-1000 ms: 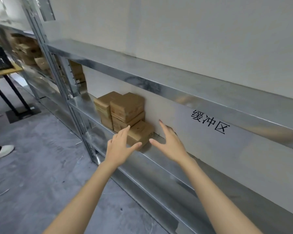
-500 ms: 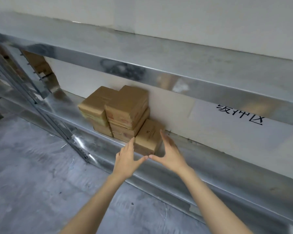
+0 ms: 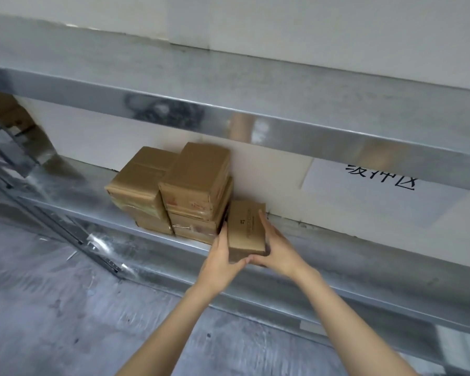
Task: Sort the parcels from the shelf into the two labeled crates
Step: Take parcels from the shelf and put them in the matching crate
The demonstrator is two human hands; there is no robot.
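Shiny metal shelf (image 3: 350, 248) has two stacks of brown parcels (image 3: 174, 191) sitting on it, plus a smaller parcel (image 3: 246, 229) just right of them, near the front edge.

The left hand (image 3: 223, 263) and right hand (image 3: 278, 253) are gripping a small flat brown cardboard parcel (image 3: 246, 227) by its sides, thumbs meeting at its near end. It is lying on the grey galvanised metal shelf (image 3: 364, 256), just beside a stack of taped brown cardboard boxes (image 3: 196, 185).
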